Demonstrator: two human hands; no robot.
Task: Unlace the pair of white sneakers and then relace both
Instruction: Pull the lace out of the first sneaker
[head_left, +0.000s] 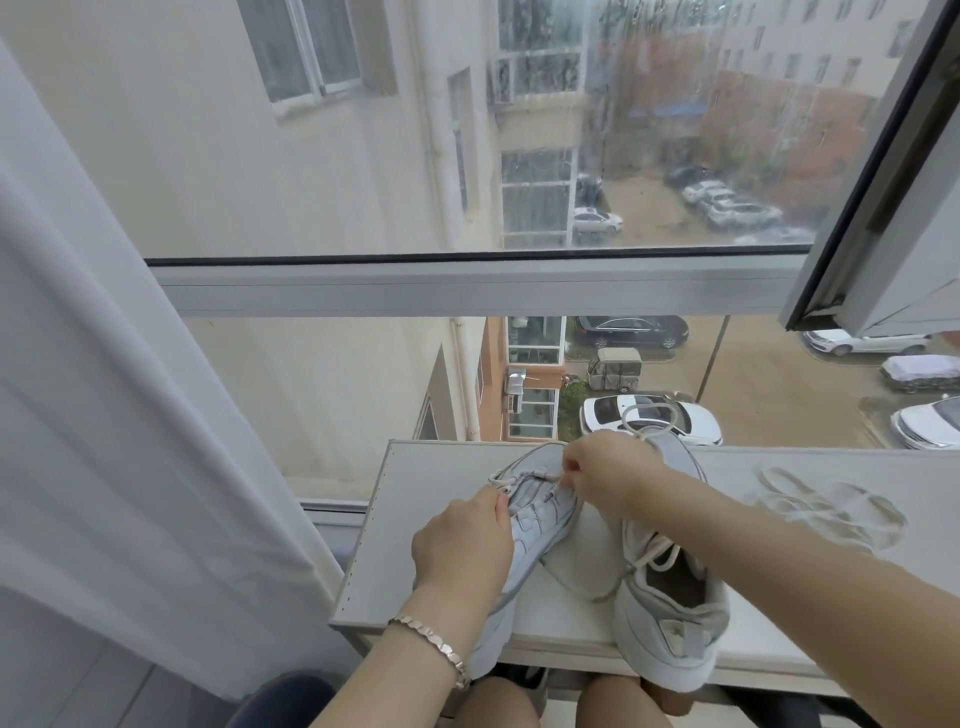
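Right hand (602, 473) pinches a white lace (551, 477) between thumb and fingertips, just above the eyelets of the left sneaker (540, 519), with its fingers curled in tight. A loop of that lace rises behind the knuckles. Left hand (462, 540) grips the same sneaker from the near side, fingers curled round its upper and thumb close to the lace where it crosses the tongue. A metal bracelet (436, 642) sits on that wrist.

The left sneaker lies with its toe pointing away towards the glass and its heel under the left palm. The right sneaker (670, 618) lies just beside it under the right forearm, heel hanging over the near edge, with its own lace slack across the opening. Both rest on a white table (395, 545). A loose lace (826, 506) lies coiled on the table farther right, well apart from the shoes.

A white curtain (130, 364) hangs to the left. Beyond the table is a rain-streaked window (467, 280), with parked cars (649, 415) below.
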